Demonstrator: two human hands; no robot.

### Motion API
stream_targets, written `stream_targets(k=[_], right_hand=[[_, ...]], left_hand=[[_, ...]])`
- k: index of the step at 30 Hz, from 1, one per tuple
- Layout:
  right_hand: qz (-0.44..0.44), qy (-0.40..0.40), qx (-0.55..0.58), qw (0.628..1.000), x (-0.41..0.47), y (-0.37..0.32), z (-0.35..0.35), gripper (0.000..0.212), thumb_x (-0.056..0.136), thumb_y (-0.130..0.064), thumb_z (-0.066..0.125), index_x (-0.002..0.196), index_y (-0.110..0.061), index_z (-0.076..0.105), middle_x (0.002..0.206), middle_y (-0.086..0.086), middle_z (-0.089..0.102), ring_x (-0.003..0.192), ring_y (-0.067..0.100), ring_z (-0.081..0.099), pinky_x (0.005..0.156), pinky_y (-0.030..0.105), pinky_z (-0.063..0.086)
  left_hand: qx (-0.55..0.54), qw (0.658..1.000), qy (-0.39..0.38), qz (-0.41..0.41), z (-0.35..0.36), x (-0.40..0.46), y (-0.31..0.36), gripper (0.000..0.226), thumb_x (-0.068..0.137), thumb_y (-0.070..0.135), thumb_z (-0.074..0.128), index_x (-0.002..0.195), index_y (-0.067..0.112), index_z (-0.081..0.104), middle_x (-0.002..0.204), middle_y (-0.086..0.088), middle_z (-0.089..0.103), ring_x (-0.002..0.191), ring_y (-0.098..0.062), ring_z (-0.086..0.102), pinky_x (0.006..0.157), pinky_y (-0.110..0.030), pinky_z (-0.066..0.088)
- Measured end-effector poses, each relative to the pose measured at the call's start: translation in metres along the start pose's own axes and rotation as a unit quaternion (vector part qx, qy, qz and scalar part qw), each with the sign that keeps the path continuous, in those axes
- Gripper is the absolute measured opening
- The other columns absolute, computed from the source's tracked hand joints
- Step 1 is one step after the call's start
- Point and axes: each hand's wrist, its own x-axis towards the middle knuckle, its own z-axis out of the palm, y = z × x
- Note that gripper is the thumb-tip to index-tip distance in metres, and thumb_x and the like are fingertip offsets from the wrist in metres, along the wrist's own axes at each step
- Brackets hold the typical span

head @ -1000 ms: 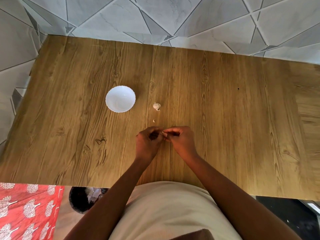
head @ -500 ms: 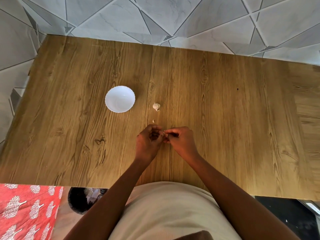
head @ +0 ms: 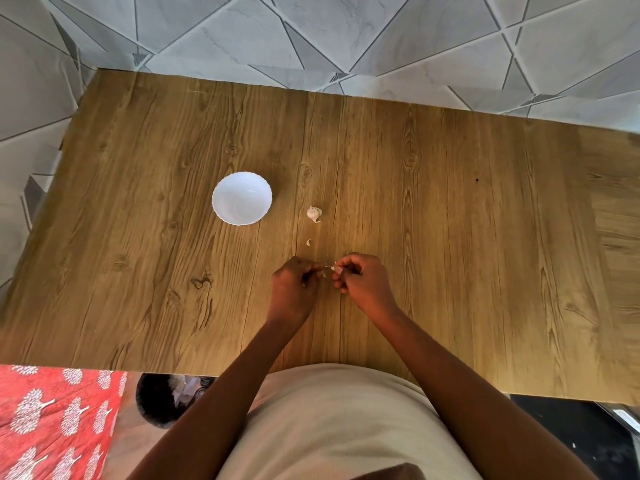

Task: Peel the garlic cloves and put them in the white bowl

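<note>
Left hand: the left hand (head: 293, 289) is over the wooden table, fingers curled inward, fingertips pinching a thin scrap of papery garlic skin (head: 325, 274) at the gap between the hands
Right hand: the right hand (head: 363, 285) sits just beside the left, fingers curled, thumb and forefinger pinching a small pale garlic clove (head: 334, 268)
Clove: held between the two hands, above the table near its front middle; too small to tell how much skin is left on it
White bowl: the round white bowl with a scalloped rim (head: 241, 198) stands on the table, beyond and to the left of the hands, well apart from them
Garlic head: a small white garlic bulb piece (head: 314, 213) lies just right of the bowl
Loose bit: a tiny white garlic fragment (head: 308, 242) lies between the bulb piece and the hands
Surface: brown wood-grain table (head: 450, 237)
</note>
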Motion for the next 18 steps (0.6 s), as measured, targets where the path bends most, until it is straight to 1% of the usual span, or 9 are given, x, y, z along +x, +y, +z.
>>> stream_targets(k=[3, 6, 8, 10, 12, 13, 15, 16, 18], right_hand=[[-0.017, 0.001, -0.018, 1.000, -0.001, 0.001, -0.001, 0.014, 0.097, -0.002, 0.064, 0.092, -0.014, 0.071, 0.080, 0.004, 0.073, 0.065, 0.003, 0.068, 0.060, 0.016, 0.053], [-0.033, -0.005, -0.043, 0.999, -0.001, 0.001, 0.001, 0.010, 0.096, -0.005, 0.066, 0.093, -0.013, 0.072, 0.079, 0.001, 0.072, 0.065, 0.000, 0.066, 0.060, 0.014, 0.050], [-0.043, -0.012, -0.052, 0.998, -0.001, 0.000, 0.003, 0.011, 0.096, -0.006, 0.067, 0.091, -0.015, 0.072, 0.078, -0.002, 0.071, 0.066, -0.001, 0.064, 0.059, 0.013, 0.047], [-0.059, -0.012, -0.065, 0.996, -0.001, -0.001, 0.004, 0.015, 0.095, -0.007, 0.067, 0.088, -0.020, 0.071, 0.080, -0.003, 0.071, 0.072, 0.005, 0.067, 0.063, 0.019, 0.051], [-0.076, -0.008, -0.081, 0.994, -0.001, -0.002, 0.005, 0.016, 0.095, -0.007, 0.067, 0.089, -0.021, 0.070, 0.084, -0.005, 0.071, 0.079, 0.007, 0.068, 0.072, 0.023, 0.055], [-0.087, -0.005, -0.090, 0.992, -0.001, -0.003, 0.006, 0.015, 0.095, -0.006, 0.067, 0.089, -0.020, 0.070, 0.084, -0.007, 0.070, 0.080, 0.003, 0.067, 0.074, 0.020, 0.055], [-0.118, -0.005, -0.115, 0.986, 0.001, -0.008, 0.010, 0.016, 0.094, -0.003, 0.068, 0.088, -0.018, 0.069, 0.081, -0.012, 0.067, 0.078, -0.004, 0.064, 0.070, 0.009, 0.048], [-0.136, -0.012, -0.131, 0.982, 0.001, -0.011, 0.014, 0.016, 0.093, -0.002, 0.068, 0.088, -0.018, 0.070, 0.079, -0.013, 0.066, 0.076, -0.006, 0.063, 0.068, 0.007, 0.046], [-0.175, -0.047, -0.167, 0.969, 0.004, -0.020, 0.024, 0.014, 0.093, -0.001, 0.068, 0.090, -0.014, 0.070, 0.081, -0.008, 0.067, 0.075, -0.003, 0.063, 0.068, 0.010, 0.046]], left_hand=[[0.005, 1.000, 0.010, 0.014, -0.001, -0.001, -0.002, 0.018, 0.085, -0.001, 0.079, 0.096, 0.013, 0.080, 0.083, 0.007, 0.066, 0.071, -0.002, 0.058, 0.066, -0.009, 0.043], [-0.020, 1.000, 0.012, 0.009, -0.001, -0.001, -0.002, 0.021, 0.085, 0.000, 0.080, 0.099, 0.014, 0.080, 0.088, 0.004, 0.070, 0.077, -0.006, 0.063, 0.068, -0.017, 0.050], [-0.034, 0.999, 0.013, 0.010, -0.001, -0.001, -0.001, 0.023, 0.085, -0.003, 0.078, 0.100, 0.015, 0.080, 0.090, 0.006, 0.071, 0.080, -0.005, 0.065, 0.070, -0.013, 0.050], [-0.033, 0.999, 0.019, 0.008, -0.001, -0.002, 0.000, 0.023, 0.086, -0.002, 0.077, 0.100, 0.015, 0.080, 0.089, 0.006, 0.070, 0.080, -0.005, 0.064, 0.069, -0.011, 0.048], [-0.021, 0.999, 0.033, 0.000, -0.003, -0.004, -0.002, 0.020, 0.087, -0.001, 0.077, 0.100, 0.015, 0.080, 0.089, 0.005, 0.071, 0.078, -0.006, 0.063, 0.068, -0.016, 0.050], [-0.011, 0.999, 0.045, -0.004, -0.004, -0.006, -0.004, 0.018, 0.087, 0.000, 0.077, 0.099, 0.014, 0.080, 0.089, 0.004, 0.070, 0.077, -0.006, 0.063, 0.068, -0.018, 0.052], [0.009, 0.997, 0.077, -0.017, -0.010, -0.012, -0.011, 0.016, 0.084, 0.000, 0.079, 0.095, 0.011, 0.080, 0.089, 0.003, 0.070, 0.076, -0.005, 0.063, 0.069, -0.021, 0.054], [0.016, 0.995, 0.092, -0.024, -0.013, -0.015, -0.014, 0.016, 0.083, -0.001, 0.080, 0.094, 0.011, 0.080, 0.090, 0.003, 0.071, 0.076, -0.005, 0.064, 0.070, -0.021, 0.055], [0.022, 0.993, 0.113, -0.037, -0.022, -0.022, -0.021, 0.018, 0.083, -0.003, 0.079, 0.096, 0.010, 0.079, 0.092, 0.002, 0.071, 0.077, -0.005, 0.064, 0.071, -0.016, 0.054]])
